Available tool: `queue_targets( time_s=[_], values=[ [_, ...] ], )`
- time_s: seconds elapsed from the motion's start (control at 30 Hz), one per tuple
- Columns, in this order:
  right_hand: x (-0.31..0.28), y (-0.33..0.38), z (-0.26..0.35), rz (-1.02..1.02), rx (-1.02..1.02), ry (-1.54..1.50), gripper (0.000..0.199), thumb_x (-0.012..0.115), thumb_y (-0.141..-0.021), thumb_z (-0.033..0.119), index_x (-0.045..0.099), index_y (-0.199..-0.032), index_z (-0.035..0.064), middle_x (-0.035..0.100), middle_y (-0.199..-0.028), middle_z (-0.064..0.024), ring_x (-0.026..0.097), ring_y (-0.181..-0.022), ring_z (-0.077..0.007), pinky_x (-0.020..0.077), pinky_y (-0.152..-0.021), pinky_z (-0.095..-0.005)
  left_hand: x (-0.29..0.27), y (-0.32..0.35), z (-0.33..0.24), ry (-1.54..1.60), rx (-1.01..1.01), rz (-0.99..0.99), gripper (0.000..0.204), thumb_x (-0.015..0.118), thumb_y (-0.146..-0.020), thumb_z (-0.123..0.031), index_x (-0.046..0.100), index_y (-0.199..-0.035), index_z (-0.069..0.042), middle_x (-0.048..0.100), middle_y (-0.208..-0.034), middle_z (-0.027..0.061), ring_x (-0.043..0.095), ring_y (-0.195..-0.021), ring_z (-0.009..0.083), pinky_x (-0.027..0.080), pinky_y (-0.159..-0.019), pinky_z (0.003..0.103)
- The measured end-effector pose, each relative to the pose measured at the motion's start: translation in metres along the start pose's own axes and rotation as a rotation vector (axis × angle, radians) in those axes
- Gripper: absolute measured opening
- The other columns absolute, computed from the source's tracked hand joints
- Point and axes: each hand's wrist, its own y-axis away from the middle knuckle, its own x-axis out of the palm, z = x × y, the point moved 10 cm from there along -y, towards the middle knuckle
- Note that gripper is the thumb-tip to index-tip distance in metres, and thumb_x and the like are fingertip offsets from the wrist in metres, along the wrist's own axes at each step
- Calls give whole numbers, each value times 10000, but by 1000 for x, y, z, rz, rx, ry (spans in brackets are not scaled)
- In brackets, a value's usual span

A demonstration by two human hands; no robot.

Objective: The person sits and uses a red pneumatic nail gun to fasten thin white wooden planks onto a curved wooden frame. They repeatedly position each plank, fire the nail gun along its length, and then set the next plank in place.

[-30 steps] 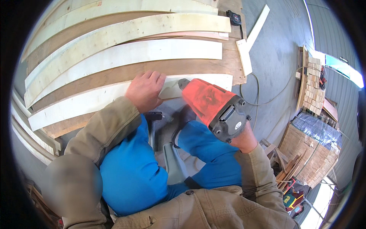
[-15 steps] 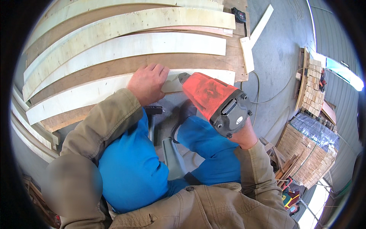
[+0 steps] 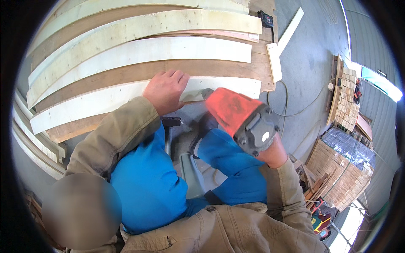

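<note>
We have two hands at work over one nearest pale board (image 3: pixel 236 87), which lies along the near edge of a wooden bench (image 3: pixel 198 69). Our left hand (image 3: pixel 168 90) lies across that board, its fingers bunched and curled; we cannot tell whether it pinches the edge. Our right hand (image 3: pixel 275 152) is wrapped around one red and grey power tool (image 3: pixel 234 111), whose nose is over the same board, just right of our left hand; we cannot tell whether it touches. Beyond, we count at least three more pale boards (image 3: pixel 202 48), with one black tape measure (image 3: pixel 265 19) near their right ends. To the right are two pale offcuts (image 3: pixel 291 31), meeting at an angle, and one hose (image 3: pixel 285 101) looping on the floor (image 3: pixel 310 63).
</note>
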Motion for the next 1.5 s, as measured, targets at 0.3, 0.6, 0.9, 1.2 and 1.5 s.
queue_targets(
  time_s=[0.3, 0.6, 0.9, 1.2, 1.5],
  values=[
    [5, -3, 28, 85, -20, -97, 512, 871, -789, 59, 674, -1255, -18, 764, -1174, -127, 720, -1061, -199, 571, -924, -349, 6, -2, 3, 13, -59, 89, 721, 895, -675, -234, 636, -1312, -15, 658, -1182, 146, 643, -1152, 337, 539, -983, 453],
    [8, -5, 37, 96, 9, -192, 665, 888, -793, 68, 615, -1393, -27, 731, -1319, -146, 700, -1172, -201, 554, -1001, -343, 4, -1, 2, -20, -22, 20, 594, 849, -718, -238, 646, -1236, -30, 658, -1115, 122, 655, -1107, 310, 552, -933, 435],
    [10, 15, 10, 114, 324, -429, 697, 892, -819, 74, 596, -1446, 3, 676, -1444, -131, 652, -1296, -191, 525, -1094, -366, 4, -2, 2, 1, -43, 41, 657, 886, -690, -242, 643, -1263, -30, 659, -1144, 130, 650, -1126, 320, 541, -953, 447],
    [-9, 22, 47, 152, -104, 43, 685, 865, -865, 97, 591, -1488, 14, 630, -1517, -177, 644, -1351, -288, 526, -1117, -389, -3, -4, -1, 37, -74, 82, 839, 929, -669, -261, 583, -1396, -25, 658, -1239, 165, 625, -1204, 365, 504, -1042, 471],
    [-60, 65, 28, 6, -69, 142, 735, 874, -830, 137, 588, -1504, 64, 666, -1453, -197, 686, -1270, -386, 560, -1063, -417, -76, 90, 57, -59, -254, 66, 1167, 971, -653, -292, 369, -1632, -89, 523, -1550, 195, 475, -1462, 393, 348, -1263, 510]
  ],
)
